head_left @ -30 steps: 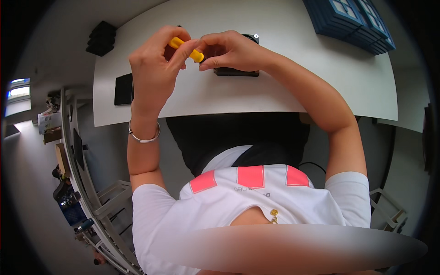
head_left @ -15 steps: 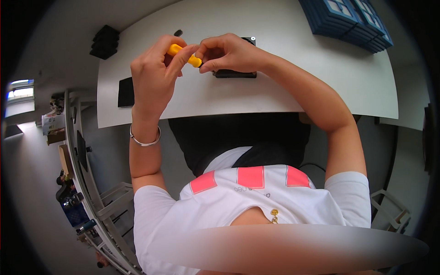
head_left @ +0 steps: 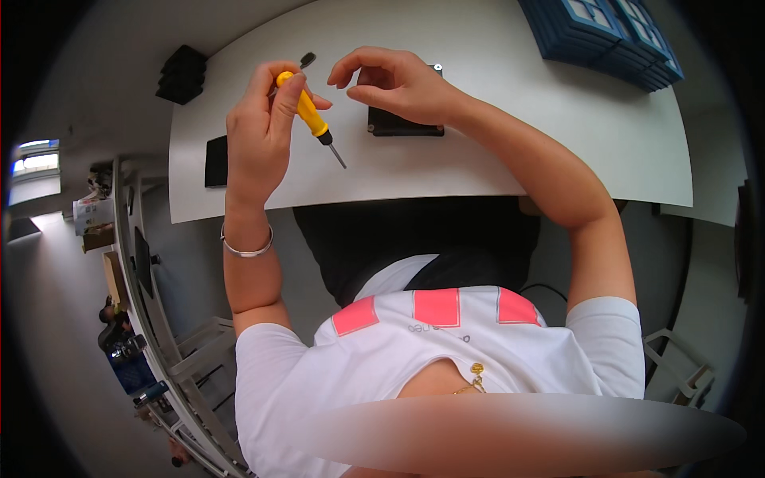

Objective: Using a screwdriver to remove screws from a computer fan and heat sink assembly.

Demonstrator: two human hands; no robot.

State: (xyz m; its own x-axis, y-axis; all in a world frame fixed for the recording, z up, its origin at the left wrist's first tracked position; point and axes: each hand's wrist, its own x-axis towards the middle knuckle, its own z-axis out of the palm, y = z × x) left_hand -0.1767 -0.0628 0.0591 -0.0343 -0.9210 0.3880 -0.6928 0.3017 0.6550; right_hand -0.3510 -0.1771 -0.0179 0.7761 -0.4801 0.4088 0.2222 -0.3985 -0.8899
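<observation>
My left hand (head_left: 261, 131) is closed around the yellow handle of a screwdriver (head_left: 309, 114), near its rounded end. The thin metal shaft points down and to the right, over the table. Just beyond these fingers is a small dark thing with an oval end (head_left: 308, 59), partly hidden by the hand. My right hand (head_left: 402, 84) hovers with bent fingers, the thumb and forefinger apart and nothing visible between them. Below it lies a flat black rectangular device (head_left: 404, 129) with screws at its corners, largely covered by the hand.
The white table (head_left: 510, 151) carries a stack of blue frame-like trays (head_left: 610, 48) at the far right. A black flat object (head_left: 217, 162) lies at its left edge. Black stacked items (head_left: 182, 73) are beyond the far left side. White shelving (head_left: 155, 319) stands farther left.
My right hand has let go of the screwdriver's tip end and moved slightly up and away. In my left hand the screwdriver now points more downward, with its shaft exposed.
</observation>
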